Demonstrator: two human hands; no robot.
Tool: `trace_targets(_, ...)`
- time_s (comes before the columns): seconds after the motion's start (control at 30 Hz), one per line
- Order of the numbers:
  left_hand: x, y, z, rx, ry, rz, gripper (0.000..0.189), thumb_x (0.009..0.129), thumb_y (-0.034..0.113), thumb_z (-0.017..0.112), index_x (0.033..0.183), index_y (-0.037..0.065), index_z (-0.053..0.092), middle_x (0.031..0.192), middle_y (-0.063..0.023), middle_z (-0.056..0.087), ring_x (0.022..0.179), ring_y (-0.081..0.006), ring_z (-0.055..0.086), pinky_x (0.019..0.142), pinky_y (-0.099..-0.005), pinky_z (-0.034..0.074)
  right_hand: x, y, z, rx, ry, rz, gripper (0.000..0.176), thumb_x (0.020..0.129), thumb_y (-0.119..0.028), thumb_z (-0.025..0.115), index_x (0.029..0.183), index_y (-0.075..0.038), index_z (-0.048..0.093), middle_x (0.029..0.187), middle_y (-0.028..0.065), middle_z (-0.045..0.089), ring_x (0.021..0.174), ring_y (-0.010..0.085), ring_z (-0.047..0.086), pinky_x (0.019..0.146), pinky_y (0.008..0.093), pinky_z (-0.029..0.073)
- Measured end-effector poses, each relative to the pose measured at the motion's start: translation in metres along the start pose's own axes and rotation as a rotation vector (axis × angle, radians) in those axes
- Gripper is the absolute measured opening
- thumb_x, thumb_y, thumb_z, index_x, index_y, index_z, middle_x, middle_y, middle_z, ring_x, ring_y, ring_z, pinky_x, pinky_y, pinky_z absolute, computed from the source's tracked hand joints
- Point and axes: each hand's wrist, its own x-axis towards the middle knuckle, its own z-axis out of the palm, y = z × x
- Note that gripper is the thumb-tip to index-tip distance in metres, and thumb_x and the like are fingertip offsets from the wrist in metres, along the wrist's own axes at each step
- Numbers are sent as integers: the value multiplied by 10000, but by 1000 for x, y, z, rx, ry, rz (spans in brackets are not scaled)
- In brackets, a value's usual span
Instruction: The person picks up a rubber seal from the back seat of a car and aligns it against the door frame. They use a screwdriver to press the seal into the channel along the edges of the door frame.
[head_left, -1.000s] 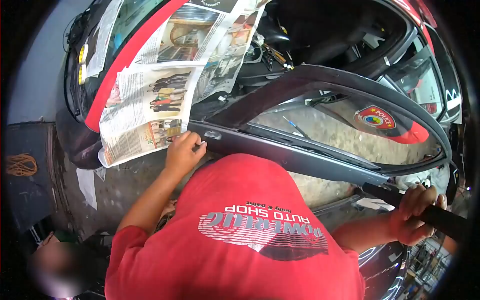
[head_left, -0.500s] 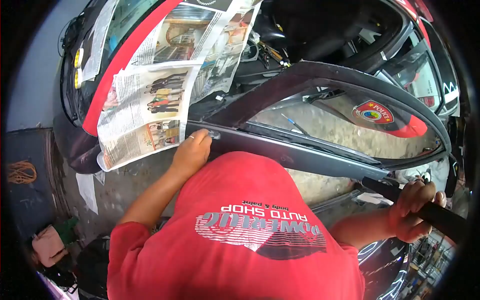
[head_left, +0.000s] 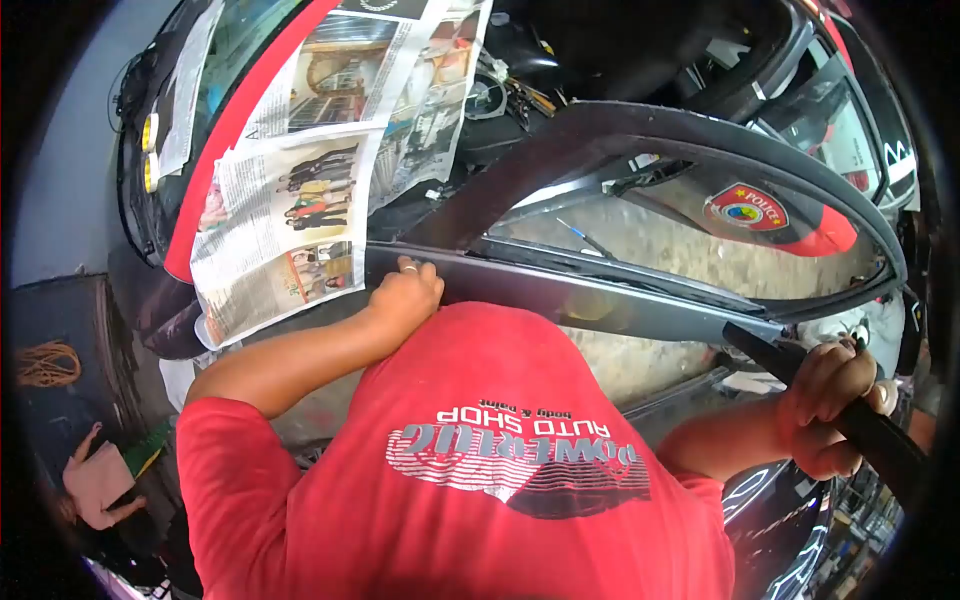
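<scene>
My left hand (head_left: 405,305) lies on the dark grey car door (head_left: 560,290), near its front end and beside the newspaper. Its fingers are curled against the panel just below the window frame, and whatever they may hold is hidden. At the far right, my right hand (head_left: 835,395) is wrapped round a long, flat black strip (head_left: 775,362). The strip slants from the door's rear edge down towards the lower right. Newspaper sheets (head_left: 260,215) cover the part of the car ahead of the door.
A red pillar (head_left: 205,205) runs along the windshield. Through the door's window opening, the floor and a police badge sticker (head_left: 748,208) on another panel show. Several tools (head_left: 530,100) lie inside the car. A coiled orange cord (head_left: 48,364) is at far left; another person (head_left: 100,480) is lower left.
My left hand has slid to the right along the door, over a small pale spot that was visible beside it. My right hand keeps its hold on the strip. The view has shifted slightly.
</scene>
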Motion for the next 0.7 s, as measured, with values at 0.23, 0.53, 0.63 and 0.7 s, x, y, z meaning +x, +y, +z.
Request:
trace_targets(0.23,2,0,-24,-347,33,-116,274,946,178,716,1143,-5,662,1166,-210,639,1042,-475,696,738,-473,662,-14,-12,-7,-115,101,-4,644,969,-551,770,1424,-134,587,851,-18,597,554,75,534,492,235,373)
trace_targets(0.53,-1,6,7,-572,447,-535,180,946,45,661,1109,30,588,1112,-221,591,958,-482,672,826,-590,564,-14,-6,-9,-157,102,-44,648,953,-530,809,1414,-136,582,831,-9,599,542,92,524,476,243,392)
trace_targets(0.63,4,9,10,-581,472,-594,208,937,37,668,1130,43,592,1129,-218,599,946,-483,673,819,-584,566,-1,-6,-3,-101,65,-7,647,948,-520,824,1406,-131,583,819,-5,599,539,106,528,464,248,407)
trace_targets(0.7,2,8,10,-615,514,-608,214,916,24,684,1116,51,613,1142,-213,615,939,-476,675,807,-574,563,4,-7,0,-80,37,29,646,949,-518,829,1402,-129,582,822,-2,602,530,111,529,453,254,408)
